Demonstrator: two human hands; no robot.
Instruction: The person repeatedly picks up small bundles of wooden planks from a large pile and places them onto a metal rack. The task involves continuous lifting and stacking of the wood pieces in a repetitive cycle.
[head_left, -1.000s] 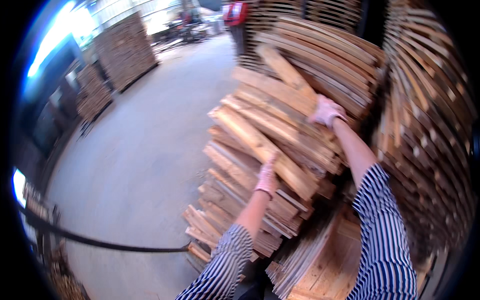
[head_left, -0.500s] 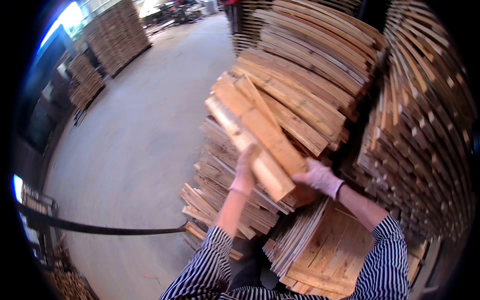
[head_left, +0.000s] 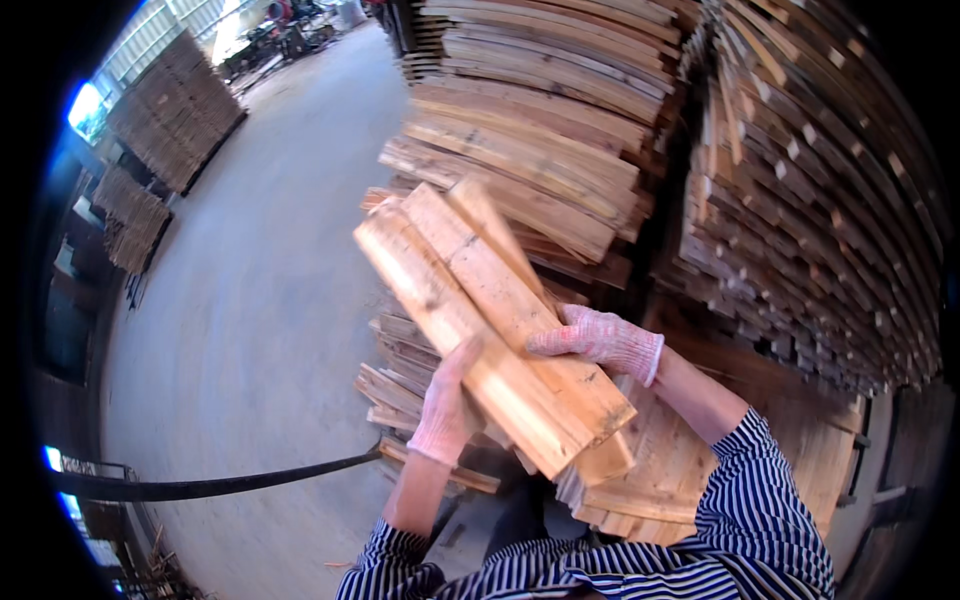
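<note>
Between my gloved hands is a bundle of wooden boards (head_left: pixel 450 290), tilted with its far end toward the upper left. Two boards lie side by side on top, and another shows beneath along the right edge. My left hand (head_left: pixel 447 405) grips the left side, thumb on the upper face, its other fingers hidden below. My right hand (head_left: pixel 600 340) clasps the right side, thumb across the top board. The near ends hang over a low stack of boards (head_left: pixel 680 470) close to my body.
Tall board stacks (head_left: pixel 540 130) stand ahead, with a high cross-piled stack (head_left: pixel 800 200) to the right. Loose boards (head_left: pixel 395 400) lie low at left. A dark bar (head_left: pixel 220 488) crosses the grey floor (head_left: pixel 240 290). More piles (head_left: pixel 170 110) stand at far left.
The boards have come nearer my body, moving down, and now lie over the low stack's edge. Both hands keep their hold. The whole view has shifted, with the stacks further left.
</note>
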